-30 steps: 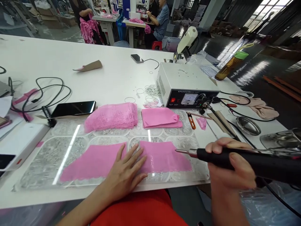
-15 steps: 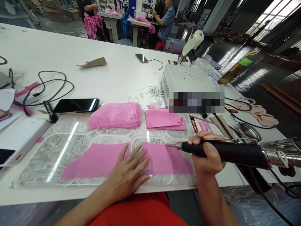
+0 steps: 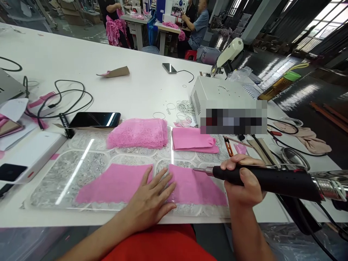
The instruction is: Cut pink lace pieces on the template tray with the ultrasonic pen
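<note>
My left hand [image 3: 153, 199] lies flat with fingers spread across the gap between two cut pink fabric pieces. Its fingertips touch the inner edges of the left fabric piece [image 3: 108, 185] and the right fabric piece [image 3: 197, 188]. Wrapped round a thick black corded tool [image 3: 282, 181] is my right hand [image 3: 244, 181]. The tool's thin metal tip points left, at the upper edge of the right piece; whether it touches the cloth I cannot tell. Both pieces rest on a clear patterned mat [image 3: 73, 181].
Behind the pieces sit a lacy pink stack [image 3: 138, 134] and folded pink fabric [image 3: 193, 139]. A grey box [image 3: 225, 90] stands back right, near an orange cutter [image 3: 228, 146]. A black phone [image 3: 95, 119] and cables lie left. Other people work at sewing machines beyond the table.
The whole view has shifted slightly, so the table's things appear a little further right. Both hands and the tool keep nearly the same place over the fabric.
</note>
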A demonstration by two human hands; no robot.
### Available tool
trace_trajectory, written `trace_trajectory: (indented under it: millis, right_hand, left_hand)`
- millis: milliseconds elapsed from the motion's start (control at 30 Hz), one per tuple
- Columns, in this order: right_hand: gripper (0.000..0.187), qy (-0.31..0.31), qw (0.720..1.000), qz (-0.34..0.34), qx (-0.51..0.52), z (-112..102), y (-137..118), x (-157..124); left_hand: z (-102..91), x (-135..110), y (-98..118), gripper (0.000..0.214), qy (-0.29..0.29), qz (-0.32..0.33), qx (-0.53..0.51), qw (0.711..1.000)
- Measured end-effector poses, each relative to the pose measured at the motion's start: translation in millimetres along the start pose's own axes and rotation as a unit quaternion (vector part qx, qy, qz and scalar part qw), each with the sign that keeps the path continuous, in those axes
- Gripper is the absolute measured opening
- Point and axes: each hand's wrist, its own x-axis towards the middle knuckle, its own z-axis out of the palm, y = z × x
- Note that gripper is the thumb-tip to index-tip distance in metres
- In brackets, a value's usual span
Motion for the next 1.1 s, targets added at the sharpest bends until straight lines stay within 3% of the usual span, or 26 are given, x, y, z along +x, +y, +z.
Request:
trace_trajectory:
  millis: [233, 533, 733, 800, 1100]
  right_hand:
    - [0.01, -0.027, 0.999, 0.01, 0.014, 15, 5, -4]
    - [0.008, -0.038, 0.999, 0.022, 0.006, 17, 6, -5]
    - [0.013, 0.004, 0.999, 0.036, 0.021, 16, 0, -5]
    - [0.014, 0.014, 0.998, 0.047, 0.029, 14, -3, -7]
    - [0.012, -0.04, 0.991, 0.088, 0.092, 30, -5, -25]
  left_hand:
    - [-0.6, -1, 0, 0.038, -0.011, 0.009, 0.006, 1.0]
    - [-4.1, 1, 1, 0.038, -0.018, 0.008, -0.004, 1.0]
    - [-22.2, -1, 4, 0.017, 0.11, 0.046, -0.028, 0.992]
    - [-28.1, -4, 4, 0.014, 0.129, 0.054, -0.037, 0.99]
    - [-30.2, -9, 6, 0.015, 0.05, 0.078, -0.082, 0.992]
